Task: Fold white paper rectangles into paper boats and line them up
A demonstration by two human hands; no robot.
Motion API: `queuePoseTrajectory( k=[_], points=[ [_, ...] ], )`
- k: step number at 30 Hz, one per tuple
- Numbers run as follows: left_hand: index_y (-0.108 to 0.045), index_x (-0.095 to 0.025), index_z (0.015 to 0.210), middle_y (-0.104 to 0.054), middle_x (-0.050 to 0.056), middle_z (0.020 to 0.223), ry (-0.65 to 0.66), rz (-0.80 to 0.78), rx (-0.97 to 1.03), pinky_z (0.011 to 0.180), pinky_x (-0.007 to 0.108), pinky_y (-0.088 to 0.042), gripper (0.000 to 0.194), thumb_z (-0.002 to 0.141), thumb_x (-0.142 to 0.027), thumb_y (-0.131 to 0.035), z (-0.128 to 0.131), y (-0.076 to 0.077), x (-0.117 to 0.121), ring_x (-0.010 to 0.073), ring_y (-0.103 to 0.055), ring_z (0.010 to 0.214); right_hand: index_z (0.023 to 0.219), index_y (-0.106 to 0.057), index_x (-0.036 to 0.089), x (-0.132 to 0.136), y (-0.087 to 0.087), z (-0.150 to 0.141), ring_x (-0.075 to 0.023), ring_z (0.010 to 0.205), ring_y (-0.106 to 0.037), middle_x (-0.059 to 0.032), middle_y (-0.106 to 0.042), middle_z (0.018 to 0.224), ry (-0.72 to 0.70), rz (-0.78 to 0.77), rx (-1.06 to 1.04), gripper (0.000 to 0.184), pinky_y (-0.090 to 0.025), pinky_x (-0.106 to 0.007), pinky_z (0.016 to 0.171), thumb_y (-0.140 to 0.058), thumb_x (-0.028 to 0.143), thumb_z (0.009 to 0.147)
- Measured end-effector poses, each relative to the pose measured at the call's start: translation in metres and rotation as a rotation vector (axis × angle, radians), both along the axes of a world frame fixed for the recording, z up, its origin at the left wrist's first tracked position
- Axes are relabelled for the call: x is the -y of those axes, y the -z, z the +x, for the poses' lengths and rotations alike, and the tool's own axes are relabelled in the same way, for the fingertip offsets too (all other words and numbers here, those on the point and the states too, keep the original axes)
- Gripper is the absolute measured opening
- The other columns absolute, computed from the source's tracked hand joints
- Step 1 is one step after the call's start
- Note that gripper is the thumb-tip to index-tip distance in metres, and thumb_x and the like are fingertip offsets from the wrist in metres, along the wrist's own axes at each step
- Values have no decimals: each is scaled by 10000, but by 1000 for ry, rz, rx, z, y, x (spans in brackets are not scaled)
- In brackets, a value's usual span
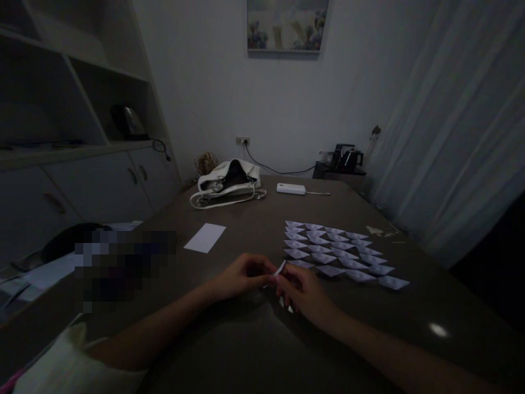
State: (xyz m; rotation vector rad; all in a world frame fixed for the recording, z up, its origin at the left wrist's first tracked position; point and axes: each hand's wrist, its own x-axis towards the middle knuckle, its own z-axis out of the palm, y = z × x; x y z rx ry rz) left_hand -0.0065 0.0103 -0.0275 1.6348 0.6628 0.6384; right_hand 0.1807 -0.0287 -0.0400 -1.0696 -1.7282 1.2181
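Dim room, pale wall [197, 82], white cabinets [94, 183], sheer curtain [455, 142]

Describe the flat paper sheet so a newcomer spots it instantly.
On the dark table, find the white bag. Come nearer, toward the left hand: the paper sheet lies between them, slightly left. It is a flat, lone rectangle, unlike the folded paper boats to its right.
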Motion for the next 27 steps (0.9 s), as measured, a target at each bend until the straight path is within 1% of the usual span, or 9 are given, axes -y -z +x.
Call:
queuePoseTrajectory(
  k=[5, 12, 15, 18, 21, 27],
  points=[
    [-645, -110, 947, -691, 67, 837, 4, -13, 13, 722, 279, -463, 238, 789, -283, -683, 1, 1, 1, 159, -629, 761, 797, -556, 158, -1, 2, 0, -78, 464, -508, -16, -596, 683, 9, 18, 3, 265, -350, -170, 364, -516, 406, 882],
    [-642, -106, 938, -688, 59, 803, 15, 3, -2, 690, 268, -457, 242, 800, -302, -670, 0, 1, 1, 148, -617, 722, 789, -544, 165, -1, 4, 1, -80, 463, -511, -13, -595, 686, 20, 55, 53, 269, -362, -174, 375, -494, 408, 895],
    [-643, -107, 954, -690, 64, 824, 6, 18, -11, 698, 267, -457, 251, 807, -310, -662, 0, 3, 0, 155, -620, 744, 783, -541, 167, -1, 5, 1, -83, 478, -516, -18, -602, 699, 30, 60, 67, 265, -358, -172, 378, -491, 401, 896],
    [-644, -105, 939, -685, 59, 811, -20, 26, -17, 672, 252, -449, 239, 814, -308, -650, 0, 4, -1, 149, -616, 722, 784, -540, 171, 0, 4, 0, -80, 476, -507, -12, -595, 693, 33, 63, 64, 244, -349, -168, 380, -501, 386, 892],
    [-651, -103, 913, -689, 57, 796, -30, 37, -34, 671, 249, -444, 216, 818, -296, -639, 1, 1, 0, 148, -614, 718, 775, -537, 168, 0, 3, -1, -78, 473, -505, -11, -592, 690, 35, 64, 61, 239, -349, -169, 387, -502, 375, 890],
    [-669, -101, 924, -705, 69, 815, 20, 46, -44, 684, 255, -445, 216, 809, -283, -649, 1, -5, 2, 151, -617, 728, 768, -540, 158, -1, 1, -1, -76, 471, -501, -13, -586, 686, 22, 63, 59, 257, -346, -168, 387, -476, 368, 901]
  ],
)
